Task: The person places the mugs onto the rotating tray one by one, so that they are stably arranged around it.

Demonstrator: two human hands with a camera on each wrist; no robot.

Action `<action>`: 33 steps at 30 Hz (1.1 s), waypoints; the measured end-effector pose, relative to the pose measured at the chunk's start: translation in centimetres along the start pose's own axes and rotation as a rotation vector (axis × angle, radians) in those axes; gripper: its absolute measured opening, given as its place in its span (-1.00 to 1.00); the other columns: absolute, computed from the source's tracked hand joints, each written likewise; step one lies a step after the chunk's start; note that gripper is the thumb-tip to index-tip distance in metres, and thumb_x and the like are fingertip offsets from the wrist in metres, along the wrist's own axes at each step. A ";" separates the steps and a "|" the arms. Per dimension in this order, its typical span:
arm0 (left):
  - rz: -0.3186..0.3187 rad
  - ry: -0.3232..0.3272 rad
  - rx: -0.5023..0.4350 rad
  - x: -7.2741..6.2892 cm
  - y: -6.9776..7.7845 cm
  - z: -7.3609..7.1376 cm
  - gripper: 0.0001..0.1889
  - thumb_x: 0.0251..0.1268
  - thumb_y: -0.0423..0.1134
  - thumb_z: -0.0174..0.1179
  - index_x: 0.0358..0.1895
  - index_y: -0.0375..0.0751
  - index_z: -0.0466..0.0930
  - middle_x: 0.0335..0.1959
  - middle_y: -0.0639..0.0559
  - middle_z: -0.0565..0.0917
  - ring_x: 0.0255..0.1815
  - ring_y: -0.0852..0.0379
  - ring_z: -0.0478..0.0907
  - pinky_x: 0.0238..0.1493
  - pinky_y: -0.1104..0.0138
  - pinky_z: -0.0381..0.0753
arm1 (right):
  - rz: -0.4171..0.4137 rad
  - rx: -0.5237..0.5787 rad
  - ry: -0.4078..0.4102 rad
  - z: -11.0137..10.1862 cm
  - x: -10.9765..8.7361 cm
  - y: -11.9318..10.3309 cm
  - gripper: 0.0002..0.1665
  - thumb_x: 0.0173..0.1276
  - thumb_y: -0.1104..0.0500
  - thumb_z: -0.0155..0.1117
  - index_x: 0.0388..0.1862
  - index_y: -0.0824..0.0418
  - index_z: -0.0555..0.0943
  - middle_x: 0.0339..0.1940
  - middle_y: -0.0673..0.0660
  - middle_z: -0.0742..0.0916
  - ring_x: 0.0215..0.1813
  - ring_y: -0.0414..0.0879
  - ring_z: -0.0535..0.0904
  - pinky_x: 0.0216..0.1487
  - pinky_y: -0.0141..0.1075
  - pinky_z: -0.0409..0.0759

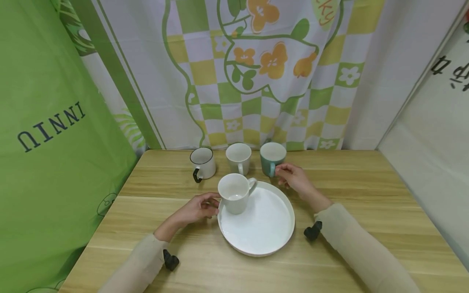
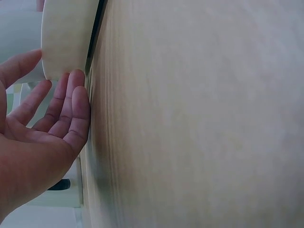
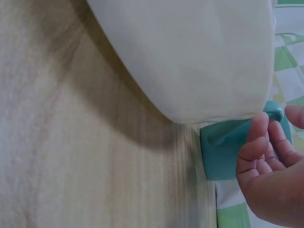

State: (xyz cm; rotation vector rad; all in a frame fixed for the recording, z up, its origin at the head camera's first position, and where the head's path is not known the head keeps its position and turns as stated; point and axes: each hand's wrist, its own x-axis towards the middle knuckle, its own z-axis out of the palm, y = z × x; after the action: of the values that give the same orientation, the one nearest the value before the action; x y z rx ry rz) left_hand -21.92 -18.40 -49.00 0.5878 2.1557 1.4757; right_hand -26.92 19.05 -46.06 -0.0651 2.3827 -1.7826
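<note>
A round white tray (image 1: 260,228) lies on the table, and a white mug (image 1: 236,199) stands on its left part, handle to the right. My left hand (image 1: 201,208) is at the tray's left edge; in the left wrist view its fingertips (image 2: 76,78) touch or nearly touch the tray's side wall (image 2: 66,38), thumb apart from the fingers. Behind the tray stands a teal mug (image 1: 267,165), white inside. At its handle (image 3: 273,110) is my right hand (image 1: 294,179), fingers bent beside it and thumb a little apart. Whether they touch the handle is hard to tell.
Left of the teal mug stand a plain white mug (image 1: 239,156) and a white mug with black rim and handle (image 1: 203,165), in a row at the back of the wooden table (image 1: 351,187). A patterned curtain (image 1: 264,81) hangs behind; green cloth (image 1: 55,162) hangs at left.
</note>
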 end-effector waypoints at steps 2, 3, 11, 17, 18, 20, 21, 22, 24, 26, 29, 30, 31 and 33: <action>0.002 -0.001 0.001 0.0 0.0 0.0 -0.43 0.39 -0.26 0.26 0.40 -0.29 0.34 0.16 -0.40 0.56 -0.03 0.14 0.62 -0.11 0.29 0.65 | 0.011 -0.004 -0.003 0.1 0.0 -0.1 -0.59 0.57 0.01 0.10 0.13 0.32 0.51 0.01 0.32 0.64 -0.31 -0.15 0.60 -0.31 -0.30 0.53; -0.001 0.000 0.002 0.0 -0.1 0.0 -0.43 0.39 -0.25 0.26 0.40 -0.29 0.35 0.16 -0.40 0.56 -0.03 0.14 0.62 -0.11 0.30 0.66 | 0.010 -0.008 -0.006 0.1 0.0 -0.1 -0.58 0.57 0.01 0.09 0.13 0.32 0.51 0.02 0.33 0.64 -0.31 -0.16 0.60 -0.32 -0.30 0.53; 0.002 0.003 0.001 0.0 -0.1 0.0 -0.46 0.38 -0.26 0.27 0.37 -0.28 0.37 0.16 -0.38 0.57 -0.02 0.13 0.61 -0.10 0.30 0.66 | 0.003 -0.011 -0.017 0.2 0.1 -0.2 -0.60 0.56 0.01 0.11 0.09 0.33 0.52 0.00 0.29 0.64 -0.30 -0.16 0.58 -0.34 -0.35 0.52; 0.002 0.007 -0.007 0.0 -0.1 0.0 -0.48 0.36 -0.28 0.28 0.33 -0.30 0.38 0.15 -0.38 0.58 -0.03 0.12 0.62 -0.10 0.29 0.65 | -0.005 -0.016 -0.018 0.3 0.2 -0.3 -0.61 0.56 0.03 0.12 0.08 0.34 0.53 -0.06 0.27 0.66 -0.29 -0.13 0.59 -0.35 -0.35 0.51; 0.001 0.006 -0.006 0.0 -0.1 0.0 -0.48 0.37 -0.28 0.27 0.33 -0.30 0.38 0.15 -0.38 0.58 -0.03 0.12 0.61 -0.10 0.29 0.65 | -0.005 -0.016 -0.018 0.3 0.2 -0.3 -0.62 0.56 0.04 0.12 0.08 0.34 0.53 -0.07 0.26 0.66 -0.30 -0.14 0.59 -0.35 -0.35 0.51; 0.002 0.005 -0.007 0.1 -0.1 0.0 -0.48 0.37 -0.28 0.26 0.33 -0.31 0.38 0.16 -0.39 0.57 -0.02 0.10 0.61 -0.11 0.28 0.65 | -0.003 -0.014 -0.018 0.4 0.3 -0.2 -0.63 0.56 0.05 0.12 0.07 0.34 0.53 -0.09 0.23 0.67 -0.30 -0.15 0.59 -0.35 -0.35 0.52; 0.000 0.006 -0.005 0.1 -0.1 0.0 -0.48 0.37 -0.28 0.26 0.34 -0.31 0.37 0.16 -0.39 0.57 -0.01 0.10 0.61 -0.10 0.29 0.65 | -0.003 -0.015 -0.017 0.4 0.3 -0.2 -0.64 0.56 0.05 0.12 0.06 0.34 0.53 -0.10 0.23 0.67 -0.30 -0.15 0.58 -0.35 -0.35 0.52; -0.004 0.007 -0.004 0.0 -0.1 0.0 -0.48 0.37 -0.28 0.26 0.34 -0.31 0.37 0.16 -0.39 0.57 0.00 0.09 0.61 -0.10 0.29 0.65 | -0.003 -0.014 -0.016 0.5 0.4 -0.1 -0.65 0.56 0.06 0.12 0.06 0.34 0.53 -0.11 0.21 0.67 -0.30 -0.16 0.58 -0.35 -0.35 0.52; -0.002 0.009 -0.002 0.0 -0.1 0.0 -0.47 0.38 -0.29 0.26 0.35 -0.31 0.36 0.17 -0.40 0.57 0.01 0.08 0.61 -0.10 0.28 0.65 | -0.006 -0.015 -0.013 0.6 0.5 0.0 -0.66 0.55 0.07 0.13 0.03 0.34 0.53 -0.13 0.20 0.67 -0.31 -0.16 0.58 -0.36 -0.35 0.51; -0.001 0.010 -0.002 0.0 0.0 0.0 -0.46 0.37 -0.29 0.26 0.36 -0.31 0.35 0.17 -0.41 0.56 0.01 0.07 0.60 -0.10 0.28 0.65 | -0.009 -0.020 -0.014 0.6 0.5 0.0 -0.66 0.55 0.07 0.12 0.02 0.34 0.53 -0.15 0.17 0.67 -0.31 -0.17 0.58 -0.36 -0.35 0.51; -0.004 0.011 -0.003 0.0 0.0 0.0 -0.46 0.37 -0.29 0.27 0.36 -0.30 0.36 0.17 -0.40 0.57 0.01 0.08 0.60 -0.10 0.28 0.65 | -0.014 -0.025 -0.018 0.6 0.5 0.1 -0.65 0.55 0.06 0.13 0.01 0.35 0.53 -0.18 0.15 0.66 -0.30 -0.16 0.58 -0.36 -0.35 0.51; -0.003 0.011 -0.005 0.0 0.1 0.0 -0.45 0.37 -0.29 0.27 0.36 -0.30 0.36 0.17 -0.40 0.57 0.00 0.08 0.60 -0.10 0.28 0.64 | -0.014 -0.026 -0.019 0.6 0.5 0.1 -0.65 0.55 0.06 0.13 0.01 0.35 0.53 -0.18 0.14 0.66 -0.30 -0.16 0.58 -0.36 -0.35 0.51; -0.002 0.011 -0.005 0.0 0.1 0.0 -0.45 0.37 -0.29 0.27 0.37 -0.31 0.35 0.17 -0.41 0.56 0.00 0.08 0.60 -0.10 0.28 0.64 | -0.016 -0.027 -0.022 0.6 0.5 0.1 -0.65 0.55 0.06 0.13 0.02 0.36 0.52 -0.19 0.15 0.66 -0.30 -0.16 0.58 -0.36 -0.35 0.51; -0.005 0.013 -0.004 0.0 0.1 0.0 -0.45 0.36 -0.30 0.27 0.37 -0.31 0.36 0.17 -0.41 0.57 -0.02 0.08 0.61 -0.11 0.29 0.64 | -0.019 -0.025 -0.026 0.5 0.4 0.1 -0.63 0.56 0.06 0.12 0.03 0.37 0.52 -0.20 0.14 0.65 -0.29 -0.15 0.57 -0.35 -0.34 0.51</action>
State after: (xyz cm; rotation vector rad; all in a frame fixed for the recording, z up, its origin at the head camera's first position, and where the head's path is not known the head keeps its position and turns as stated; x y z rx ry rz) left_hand -21.87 -18.35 -48.94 0.5719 2.1621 1.4852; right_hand -27.24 18.59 -46.36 -0.1146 2.3938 -1.7499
